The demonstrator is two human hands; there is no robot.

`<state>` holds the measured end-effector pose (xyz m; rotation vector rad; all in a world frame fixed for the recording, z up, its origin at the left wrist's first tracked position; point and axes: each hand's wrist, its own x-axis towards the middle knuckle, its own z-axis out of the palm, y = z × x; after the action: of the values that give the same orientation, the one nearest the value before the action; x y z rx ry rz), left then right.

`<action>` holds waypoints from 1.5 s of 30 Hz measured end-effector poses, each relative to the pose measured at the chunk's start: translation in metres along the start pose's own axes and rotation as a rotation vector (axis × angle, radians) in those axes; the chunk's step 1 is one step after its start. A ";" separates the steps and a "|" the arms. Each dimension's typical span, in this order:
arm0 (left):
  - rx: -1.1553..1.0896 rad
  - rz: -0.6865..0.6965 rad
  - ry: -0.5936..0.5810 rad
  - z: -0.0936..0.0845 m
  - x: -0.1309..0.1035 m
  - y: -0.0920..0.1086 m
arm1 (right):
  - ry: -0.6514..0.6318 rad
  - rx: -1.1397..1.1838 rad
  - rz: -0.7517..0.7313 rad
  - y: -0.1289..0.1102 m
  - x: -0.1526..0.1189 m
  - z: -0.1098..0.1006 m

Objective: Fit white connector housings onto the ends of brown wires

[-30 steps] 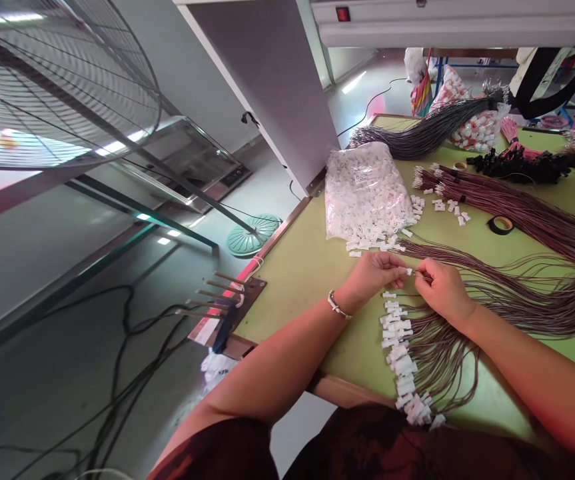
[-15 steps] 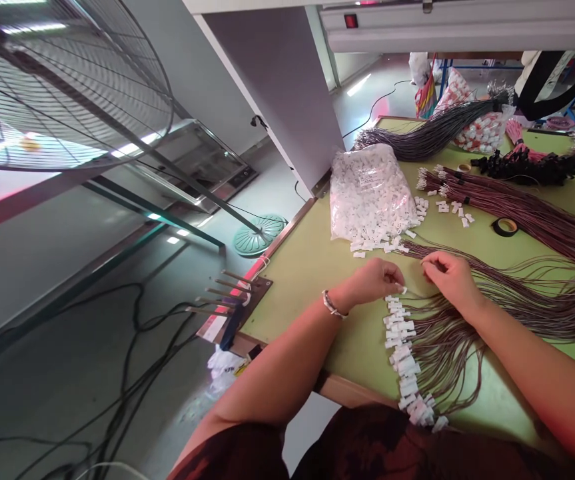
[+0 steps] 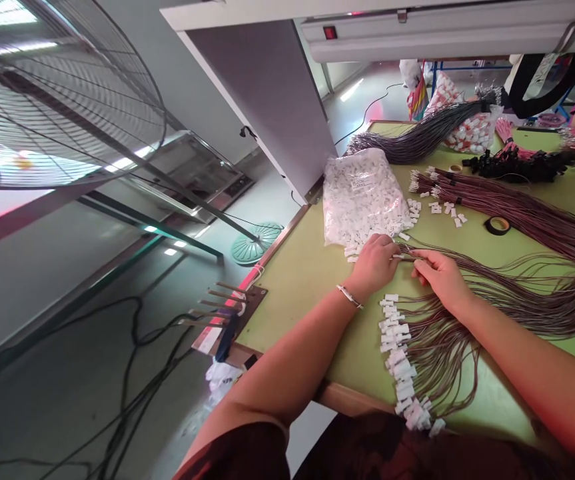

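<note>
My left hand [image 3: 378, 260] is closed in a pinch on a small white connector housing [image 3: 398, 256], beside the open side of the bag of housings. Just right of it, my right hand [image 3: 440, 275] pinches the end of a thin dark wire [image 3: 409, 250], close to the connector. More loose brownish wires [image 3: 502, 270] run rightward from under the right hand. Below both hands lies a column of white connectors [image 3: 398, 340] fitted on wires, their leads trailing right beneath my right forearm.
A clear bag of white connectors [image 3: 364, 197] lies at the table's left edge. A roll of black tape [image 3: 498, 226], brown wire bundles [image 3: 507, 200] and a dark wire bundle [image 3: 417, 137] lie farther back. A metal peg rack [image 3: 240, 310] borders the left edge; a fan [image 3: 67, 100] stands beyond.
My left hand has left the top of the connector column and moved up near the bag; a white connector is now in its fingers. My right hand has shifted slightly left, closer to it.
</note>
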<state>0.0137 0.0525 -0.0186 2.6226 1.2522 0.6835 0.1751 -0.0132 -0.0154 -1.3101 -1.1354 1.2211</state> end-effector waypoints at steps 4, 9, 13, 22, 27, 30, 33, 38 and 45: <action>0.002 0.073 -0.048 -0.002 -0.002 0.004 | 0.000 -0.024 0.035 0.004 0.000 0.001; -0.299 -0.171 0.131 -0.014 -0.004 -0.002 | 0.062 -0.146 -0.029 0.006 -0.001 -0.001; -0.834 -0.489 0.107 -0.026 -0.015 -0.001 | 0.087 -0.212 -0.059 0.003 -0.003 -0.002; -1.223 -0.558 -0.155 -0.017 -0.025 0.018 | 0.050 -0.280 -0.039 -0.006 -0.008 -0.001; -1.233 -0.534 -0.148 -0.013 -0.025 0.014 | 0.048 -0.300 -0.053 -0.006 -0.008 -0.001; -1.224 -0.525 -0.124 -0.011 -0.026 0.013 | 0.058 -0.295 -0.065 -0.006 -0.008 -0.002; -1.225 -0.503 -0.121 -0.012 -0.026 0.013 | 0.039 -0.329 -0.067 -0.006 -0.008 -0.002; -1.189 -0.456 -0.092 -0.016 -0.025 0.018 | 0.041 -0.343 -0.068 -0.003 -0.006 -0.003; -1.239 -0.431 -0.088 -0.014 -0.026 0.016 | 0.021 -0.352 -0.038 -0.004 -0.006 -0.003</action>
<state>0.0041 0.0220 -0.0094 1.3151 0.8519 0.8482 0.1775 -0.0192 -0.0105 -1.5489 -1.3972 1.0060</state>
